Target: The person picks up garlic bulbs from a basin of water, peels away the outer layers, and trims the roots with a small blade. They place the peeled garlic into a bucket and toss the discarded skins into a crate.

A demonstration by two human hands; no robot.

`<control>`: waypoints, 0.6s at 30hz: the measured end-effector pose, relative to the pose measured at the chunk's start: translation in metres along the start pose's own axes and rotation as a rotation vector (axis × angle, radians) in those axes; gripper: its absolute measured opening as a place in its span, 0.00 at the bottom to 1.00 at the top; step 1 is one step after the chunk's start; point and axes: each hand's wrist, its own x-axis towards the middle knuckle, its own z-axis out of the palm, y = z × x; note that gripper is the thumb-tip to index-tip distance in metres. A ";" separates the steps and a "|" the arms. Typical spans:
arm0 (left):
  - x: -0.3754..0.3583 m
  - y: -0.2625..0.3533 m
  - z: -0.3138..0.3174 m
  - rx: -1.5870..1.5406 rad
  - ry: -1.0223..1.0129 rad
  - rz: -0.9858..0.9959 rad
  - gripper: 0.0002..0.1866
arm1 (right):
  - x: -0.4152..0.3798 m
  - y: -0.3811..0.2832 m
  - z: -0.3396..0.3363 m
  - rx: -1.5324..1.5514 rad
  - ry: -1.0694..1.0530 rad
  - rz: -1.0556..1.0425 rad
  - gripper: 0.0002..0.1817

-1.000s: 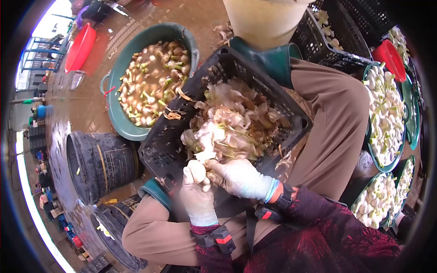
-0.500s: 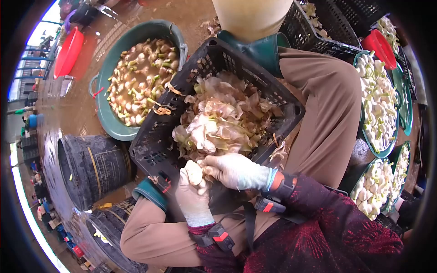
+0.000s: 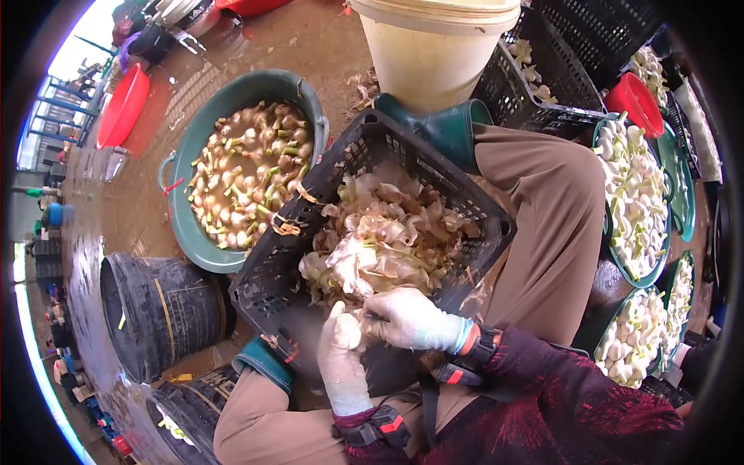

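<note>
My left hand [image 3: 341, 372], in a pale work glove, is closed around a white garlic bulb [image 3: 346, 332], its thumb pointing up beside it. My right hand [image 3: 411, 319], gloved too, has its fingers pinched together against the right side of the bulb. What lies between those fingertips is too small to tell. Just beyond both hands stands a black perforated crate [image 3: 263, 291], tilted in view, with a heap of loose garlic skins [image 3: 380, 248] inside it.
A green tub [image 3: 182, 221] of garlic bulbs in brown water stands at the left, above a dark bucket [image 3: 167, 310]. A cream bucket [image 3: 434, 58] is at the top. Tubs of white garlic [image 3: 635, 194] line the right side, near a red basin [image 3: 637, 105].
The view has shifted, so the crate, tub and hands sit lower in the frame. Both hands stay together at the bulb, which more of the left fingers now cover.
</note>
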 end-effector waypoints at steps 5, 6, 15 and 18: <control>-0.002 0.011 0.017 -0.033 -0.069 0.057 0.30 | 0.006 0.020 -0.001 0.730 -0.098 0.364 0.17; -0.002 0.014 0.022 -0.016 -0.035 0.049 0.29 | 0.007 0.022 -0.001 0.854 -0.071 0.386 0.17; 0.004 -0.002 0.029 -0.048 0.074 0.081 0.24 | 0.014 0.011 0.007 0.533 0.100 0.299 0.19; 0.006 -0.006 0.007 -0.046 -0.030 0.017 0.21 | 0.011 0.003 0.011 0.333 0.170 0.159 0.17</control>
